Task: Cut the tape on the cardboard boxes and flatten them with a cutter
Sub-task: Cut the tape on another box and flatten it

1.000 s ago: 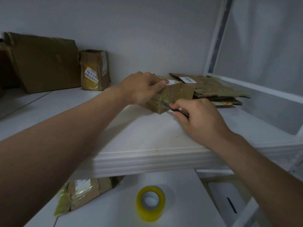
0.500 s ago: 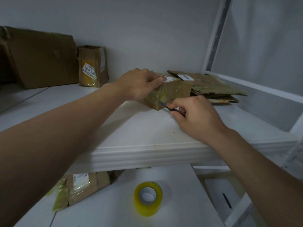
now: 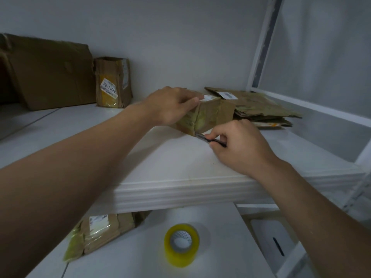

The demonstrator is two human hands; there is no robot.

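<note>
Up on the desk point(image 3: 180, 169), my left hand point(image 3: 170, 105) grips the small taped box point(image 3: 212, 113) from above while my right hand point(image 3: 241, 145) pinches the cutter point(image 3: 208, 139) at its bottom corner. If the blade skids off the glossy tape point(image 3: 187, 123), it could jump toward that left hand.

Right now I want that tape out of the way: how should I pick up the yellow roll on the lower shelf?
Come from above: the yellow tape roll lies flat on the lower shelf, core opening up. Put fingers inside the core, thumb on the outer wall, and lift straight.
</note>
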